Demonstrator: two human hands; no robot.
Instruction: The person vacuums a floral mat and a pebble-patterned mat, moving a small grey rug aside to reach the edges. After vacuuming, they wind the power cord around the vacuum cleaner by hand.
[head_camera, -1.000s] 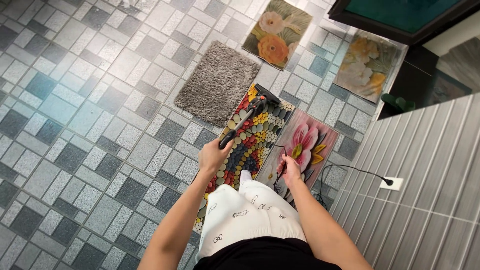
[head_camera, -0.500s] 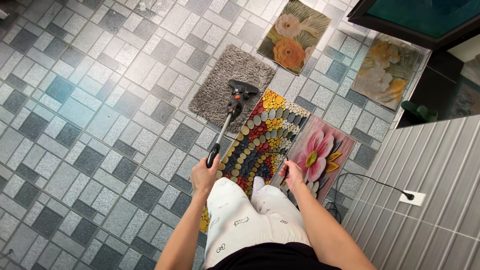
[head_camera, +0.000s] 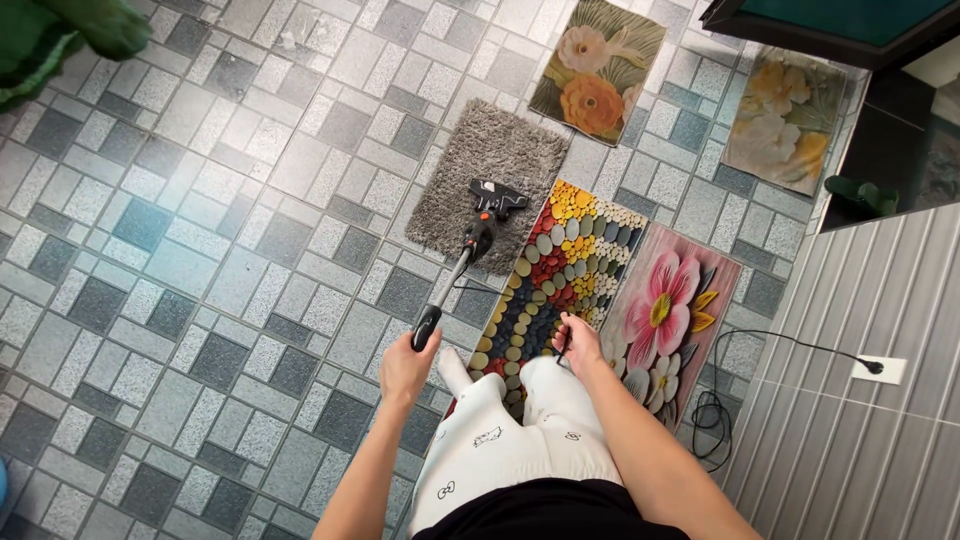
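L hand (head_camera: 406, 366) is gripping the handle end of the stick vacuum (head_camera: 466, 262), wand running up and slightly right away from the body, its head (head_camera: 495, 198) sitting on the grey shag rug (head_camera: 490, 165), w/ L arm reaching fwd, while R hand (head_camera: 577, 340) is pinching the black cord (head_camera: 563, 349) just over the pebble mat (head_camera: 558, 268).

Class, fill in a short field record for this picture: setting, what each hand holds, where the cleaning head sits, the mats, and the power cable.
Setting: tiled floor in grey squares, seen from above.
Left hand: grips the handle of a stick vacuum cleaner.
Right hand: holds a thin black cord.
Cleaning head: rests on the grey shaggy mat.
Other mats: pebble-pattern mat, pink flower mat, orange flower mat, pale yellow flower mat.
Power cable: runs to a wall socket on the striped wall.
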